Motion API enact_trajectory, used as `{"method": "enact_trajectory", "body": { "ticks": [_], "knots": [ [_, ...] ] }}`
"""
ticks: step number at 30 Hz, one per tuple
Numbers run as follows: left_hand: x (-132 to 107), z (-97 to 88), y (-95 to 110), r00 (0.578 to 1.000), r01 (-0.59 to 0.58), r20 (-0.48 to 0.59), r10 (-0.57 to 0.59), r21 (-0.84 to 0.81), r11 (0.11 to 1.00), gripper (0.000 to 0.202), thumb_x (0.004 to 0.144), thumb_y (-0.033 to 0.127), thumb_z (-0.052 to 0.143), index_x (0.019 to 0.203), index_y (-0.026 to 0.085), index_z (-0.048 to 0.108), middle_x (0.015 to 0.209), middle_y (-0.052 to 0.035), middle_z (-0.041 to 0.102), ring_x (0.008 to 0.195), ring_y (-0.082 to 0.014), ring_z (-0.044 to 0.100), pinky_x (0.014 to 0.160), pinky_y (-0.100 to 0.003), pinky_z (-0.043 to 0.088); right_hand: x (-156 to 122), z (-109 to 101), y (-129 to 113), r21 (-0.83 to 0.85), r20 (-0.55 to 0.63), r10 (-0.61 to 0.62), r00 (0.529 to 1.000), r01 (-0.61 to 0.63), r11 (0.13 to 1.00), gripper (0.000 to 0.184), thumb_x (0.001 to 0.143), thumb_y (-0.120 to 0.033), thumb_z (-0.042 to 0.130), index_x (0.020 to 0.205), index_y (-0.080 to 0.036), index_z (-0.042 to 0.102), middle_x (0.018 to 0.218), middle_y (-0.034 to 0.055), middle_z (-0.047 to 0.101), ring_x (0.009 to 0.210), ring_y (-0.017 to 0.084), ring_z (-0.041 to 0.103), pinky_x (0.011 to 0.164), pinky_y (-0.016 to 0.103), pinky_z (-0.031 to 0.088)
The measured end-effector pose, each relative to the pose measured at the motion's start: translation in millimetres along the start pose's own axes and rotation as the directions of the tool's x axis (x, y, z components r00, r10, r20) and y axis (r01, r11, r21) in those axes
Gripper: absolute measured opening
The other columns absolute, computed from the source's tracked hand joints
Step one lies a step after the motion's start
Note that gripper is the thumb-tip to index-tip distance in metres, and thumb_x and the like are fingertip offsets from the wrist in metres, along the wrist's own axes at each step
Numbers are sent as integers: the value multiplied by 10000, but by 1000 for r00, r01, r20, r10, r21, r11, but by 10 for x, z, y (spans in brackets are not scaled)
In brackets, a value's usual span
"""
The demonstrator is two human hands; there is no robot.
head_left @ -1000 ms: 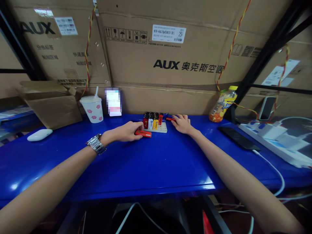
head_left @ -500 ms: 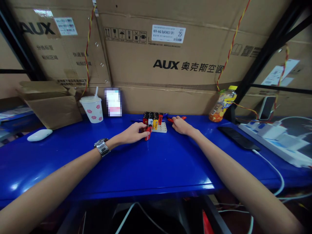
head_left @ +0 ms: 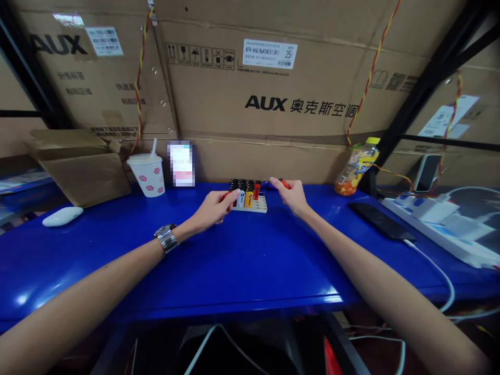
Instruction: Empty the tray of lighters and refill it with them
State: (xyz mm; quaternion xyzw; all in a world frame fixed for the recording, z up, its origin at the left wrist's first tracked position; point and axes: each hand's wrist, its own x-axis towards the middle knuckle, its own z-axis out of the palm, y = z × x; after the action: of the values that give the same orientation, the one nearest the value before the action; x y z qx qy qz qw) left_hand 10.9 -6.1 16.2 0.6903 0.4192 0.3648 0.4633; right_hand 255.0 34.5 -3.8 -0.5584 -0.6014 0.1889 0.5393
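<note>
A small white tray [head_left: 255,207] with several upright lighters, red, white, yellow and black, stands at the back of the blue table [head_left: 234,255]. My left hand [head_left: 213,207] is closed on a red lighter [head_left: 226,195], raised at the tray's left end. My right hand [head_left: 289,194] is closed on another red lighter [head_left: 285,183], lifted just right of the tray. A metal watch [head_left: 166,237] is on my left wrist.
A paper cup with straw [head_left: 147,173] and a cardboard box [head_left: 84,165] stand at back left, a white mouse [head_left: 62,215] further left. A yellow-capped bottle [head_left: 357,166], a black phone [head_left: 380,221], a white power strip [head_left: 441,226] and cable [head_left: 441,271] lie right.
My left hand picked the red lighter off the table, stood it up and raised it to the tray's left end. My right hand lifted its red lighter off the table.
</note>
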Motion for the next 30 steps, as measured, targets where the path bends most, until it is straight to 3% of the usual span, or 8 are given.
{"method": "enact_trajectory", "body": {
  "ticks": [5, 10, 15, 20, 23, 25, 30],
  "knots": [
    [-22, -9, -6, 989, -47, -130, 76, 214, 976, 362, 790, 404, 542, 535, 212, 372, 434, 50, 353, 371, -68, 318, 387, -240, 256, -68, 23, -88, -25, -38, -5, 999, 4, 1000, 464, 704, -429, 641, 498, -246, 267, 412, -47, 306, 391, 81, 275, 372, 270, 195],
    [-47, 10, 35, 969, -148, -130, 210, 375, 915, 286, 733, 318, 525, 532, 210, 352, 427, 42, 386, 423, -82, 350, 406, -238, 247, -97, 39, -149, -40, -71, -63, 995, 61, 997, 411, 676, -336, 637, 482, -245, 287, 404, -43, 322, 394, 76, 272, 368, 263, 184],
    [-46, 9, 33, 965, -152, -140, 222, 391, 908, 283, 739, 319, 520, 533, 209, 360, 428, 43, 373, 433, -85, 341, 413, -241, 234, -102, 34, -132, -46, -40, -48, 998, 46, 998, 420, 698, -358, 641, 497, -240, 291, 410, -47, 319, 402, 73, 265, 382, 263, 183],
    [-16, -22, -12, 957, -154, -168, 237, 397, 905, 227, 715, 312, 549, 570, 199, 417, 448, 54, 381, 455, -86, 352, 430, -228, 250, -61, 21, -84, 122, 142, -61, 988, 44, 991, 460, 694, -521, 690, 551, -219, 373, 447, -69, 303, 414, 66, 259, 395, 246, 203],
    [-2, -32, -28, 959, -150, -165, 232, 397, 905, 180, 684, 297, 562, 592, 192, 449, 467, 59, 396, 479, -87, 369, 448, -217, 271, -15, 43, -72, 292, 242, -35, 970, -38, 956, 505, 779, -692, 494, 704, -194, 535, 497, -63, 325, 419, 84, 283, 404, 246, 263],
    [-2, -32, -26, 964, -147, -150, 222, 395, 907, 167, 683, 300, 557, 600, 189, 463, 477, 58, 402, 491, -91, 376, 459, -218, 284, 2, 70, -69, 348, 268, -35, 963, -63, 935, 562, 810, -718, 398, 795, -187, 581, 555, -40, 396, 453, 99, 344, 432, 250, 312],
    [-5, -20, -16, 963, -160, -129, 236, 431, 888, 167, 688, 303, 548, 601, 186, 465, 509, 57, 389, 503, -90, 338, 489, -232, 291, -45, 140, -94, 220, 226, -192, 955, 142, 965, 368, 734, -549, 651, 774, -191, 575, 693, -17, 517, 633, 118, 458, 593, 260, 402]
  ]
}}
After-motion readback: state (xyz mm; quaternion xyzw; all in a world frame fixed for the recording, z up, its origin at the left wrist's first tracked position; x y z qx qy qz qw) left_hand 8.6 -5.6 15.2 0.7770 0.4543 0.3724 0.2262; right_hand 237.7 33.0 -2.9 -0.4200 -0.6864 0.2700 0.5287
